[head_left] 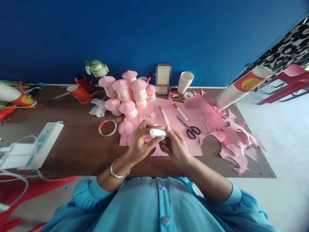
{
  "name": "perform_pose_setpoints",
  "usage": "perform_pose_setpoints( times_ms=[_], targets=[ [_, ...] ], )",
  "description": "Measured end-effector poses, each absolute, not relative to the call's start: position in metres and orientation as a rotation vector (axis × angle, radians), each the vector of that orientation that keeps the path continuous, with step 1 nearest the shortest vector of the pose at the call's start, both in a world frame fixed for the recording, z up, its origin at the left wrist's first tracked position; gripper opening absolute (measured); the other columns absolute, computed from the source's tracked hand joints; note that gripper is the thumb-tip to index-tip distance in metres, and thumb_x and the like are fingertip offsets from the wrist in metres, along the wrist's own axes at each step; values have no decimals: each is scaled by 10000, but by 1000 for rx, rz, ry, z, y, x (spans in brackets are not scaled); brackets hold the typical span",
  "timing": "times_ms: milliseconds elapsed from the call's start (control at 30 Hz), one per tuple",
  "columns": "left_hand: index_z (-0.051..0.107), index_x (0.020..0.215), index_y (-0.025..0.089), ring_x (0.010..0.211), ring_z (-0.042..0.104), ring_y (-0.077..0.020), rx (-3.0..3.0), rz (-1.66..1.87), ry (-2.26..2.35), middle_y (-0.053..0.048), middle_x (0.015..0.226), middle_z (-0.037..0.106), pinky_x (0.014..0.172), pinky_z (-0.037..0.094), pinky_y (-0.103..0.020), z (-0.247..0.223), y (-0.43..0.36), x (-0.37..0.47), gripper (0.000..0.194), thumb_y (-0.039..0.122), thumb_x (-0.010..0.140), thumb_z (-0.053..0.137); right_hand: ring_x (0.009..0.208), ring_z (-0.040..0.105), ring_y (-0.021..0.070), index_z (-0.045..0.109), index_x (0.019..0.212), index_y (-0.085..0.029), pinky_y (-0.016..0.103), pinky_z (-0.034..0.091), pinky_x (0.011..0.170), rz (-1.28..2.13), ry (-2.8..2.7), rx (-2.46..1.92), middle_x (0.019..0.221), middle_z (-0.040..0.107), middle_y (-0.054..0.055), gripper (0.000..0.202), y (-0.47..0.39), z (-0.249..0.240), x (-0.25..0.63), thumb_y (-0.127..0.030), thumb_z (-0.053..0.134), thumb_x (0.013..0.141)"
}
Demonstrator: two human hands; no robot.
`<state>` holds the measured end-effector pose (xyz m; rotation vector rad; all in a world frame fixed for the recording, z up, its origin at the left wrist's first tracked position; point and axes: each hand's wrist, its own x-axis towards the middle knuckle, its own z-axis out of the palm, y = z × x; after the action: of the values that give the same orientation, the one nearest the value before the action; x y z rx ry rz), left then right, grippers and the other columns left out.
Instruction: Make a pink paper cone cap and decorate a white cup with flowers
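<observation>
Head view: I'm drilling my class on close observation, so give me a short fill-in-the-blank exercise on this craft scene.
1. Both hands, the left hand and the right hand, grip a small ____ tube.
2. The scissors lie on the ____ paper sheet.
3. The wall behind the table is ____.
4. The left wrist wears a silver ____.

Missing words: white; pink; blue; bracelet

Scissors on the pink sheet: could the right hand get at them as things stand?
Probably yes. The scissors lie flat on the pink paper just beyond the right hand with nothing between, though that hand is now on the white tube.
</observation>
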<state>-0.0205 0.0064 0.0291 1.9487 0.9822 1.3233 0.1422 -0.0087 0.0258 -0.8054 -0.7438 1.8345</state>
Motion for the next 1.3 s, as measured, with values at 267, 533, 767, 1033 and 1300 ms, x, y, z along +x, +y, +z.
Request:
perform_pose_setpoints(
  times_ms=[267,533,767,1033,1300],
  targets=[
    [710,1001,228,877,698,-184,1111,1375,961,-20,950,713,798,606,-345,16,-5,-2,281,393,818,845,556,478,93,623,1108,-230,228,440,522,1410,-1031,-856,696,506,-57,349,-11,26,141,-547,657,967],
    [697,970,207,828,694,-161,955,1325,936,0,899,713,762,582,-307,21,-2,-1,301,389,793,859,640,665,150,620,998,-238,308,596,633,1419,-1005,-868,768,678,-17,346,-9,19,142,-500,803,864],
    [638,887,219,956,712,-192,1003,1338,964,3,931,671,852,601,-331,19,-4,-3,274,348,792,860,746,694,135,661,866,-224,289,608,731,1514,-857,-785,852,707,-14,290,-9,15,147,-358,901,776],
    [691,843,206,815,624,-111,1189,1328,1010,7,944,571,746,563,-239,15,-2,-6,236,343,779,872,487,587,98,665,840,-187,235,532,510,1762,-829,-805,658,636,-28,369,-12,9,155,-541,743,909],
    [740,883,217,958,677,-164,1229,1329,1017,-8,973,584,828,582,-259,20,-3,-3,216,374,796,860,751,708,134,736,980,-224,264,625,713,1676,-758,-777,889,728,4,312,-16,10,157,-437,877,802]
  ],
)
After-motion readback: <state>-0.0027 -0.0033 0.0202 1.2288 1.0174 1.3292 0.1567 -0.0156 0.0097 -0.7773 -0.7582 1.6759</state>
